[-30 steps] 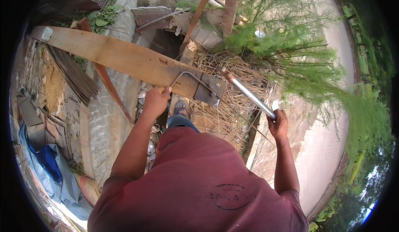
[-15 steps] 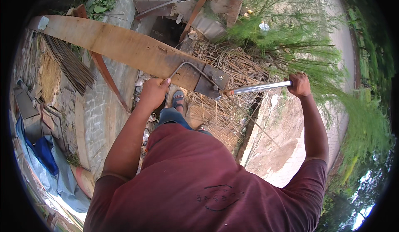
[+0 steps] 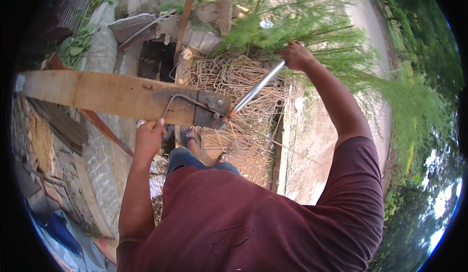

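Note:
A long wooden plank (image 3: pixel 87 89) reaches across in front of me, with a dark metal plate (image 3: pixel 207 117) on its right end. Studs on this plate have a bent steel rod (image 3: pixel 183 96) lying against them. My left hand (image 3: pixel 148 138) is closed on the rod's near end, just below the plank's edge. My right hand (image 3: pixel 296 56) grips the far end of a silver pipe handle (image 3: pixel 261 86). The pipe's rusty lower end meets the plate's right corner, and it slants away up to the right.
Beneath and beyond the plank's end lies a heap of bent steel rods (image 3: pixel 214 72). A bundle of straight rods (image 3: pixel 58 123) hangs by the plank's left part. Feathery green branches (image 3: pixel 312 28) spread around my right hand. A blue tarp (image 3: pixel 63 235) lies at lower left.
My right hand has swung the pipe handle away from me, from nearly level to a steep slant. The view has shifted, so the plank sits further left. My left hand keeps its hold.

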Available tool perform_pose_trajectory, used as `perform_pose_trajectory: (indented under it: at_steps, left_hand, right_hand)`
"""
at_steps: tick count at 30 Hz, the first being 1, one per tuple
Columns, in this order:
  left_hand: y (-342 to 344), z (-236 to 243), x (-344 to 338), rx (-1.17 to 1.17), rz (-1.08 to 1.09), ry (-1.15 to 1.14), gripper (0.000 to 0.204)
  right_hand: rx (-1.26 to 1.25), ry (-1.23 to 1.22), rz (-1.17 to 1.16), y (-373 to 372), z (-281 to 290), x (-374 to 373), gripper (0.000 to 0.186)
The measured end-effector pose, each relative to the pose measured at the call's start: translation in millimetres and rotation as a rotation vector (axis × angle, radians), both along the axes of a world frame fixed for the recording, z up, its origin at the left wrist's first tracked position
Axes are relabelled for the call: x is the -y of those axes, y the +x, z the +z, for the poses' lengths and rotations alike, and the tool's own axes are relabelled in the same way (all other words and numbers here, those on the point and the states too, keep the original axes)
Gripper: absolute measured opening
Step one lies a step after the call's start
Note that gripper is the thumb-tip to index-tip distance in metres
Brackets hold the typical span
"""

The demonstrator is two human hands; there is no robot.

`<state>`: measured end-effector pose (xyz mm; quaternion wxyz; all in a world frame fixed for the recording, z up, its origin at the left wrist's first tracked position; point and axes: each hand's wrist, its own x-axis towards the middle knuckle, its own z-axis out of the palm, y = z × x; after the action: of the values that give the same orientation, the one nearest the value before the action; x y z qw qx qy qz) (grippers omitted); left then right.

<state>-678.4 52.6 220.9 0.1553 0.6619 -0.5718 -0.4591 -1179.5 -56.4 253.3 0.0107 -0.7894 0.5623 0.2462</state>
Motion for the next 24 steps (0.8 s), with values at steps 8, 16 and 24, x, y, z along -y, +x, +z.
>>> perform_pose_trajectory:
  at_steps: [8,16,24]
  left_hand:
    - [12,-29,1,-0.244,0.183,0.234,0.042]
    - [17,-34,1,-0.176,0.172,0.144,0.041]
    - [6,-24,-5,-0.172,0.162,0.036,0.041]
  right_hand:
    - [-0.019,0.041,-0.089,-2,-8,-15,0.011]
    - [0.093,-0.061,-0.195,-5,-20,-27,0.014]
    - [0.106,-0.133,-0.132,-3,-15,-31,0.02]
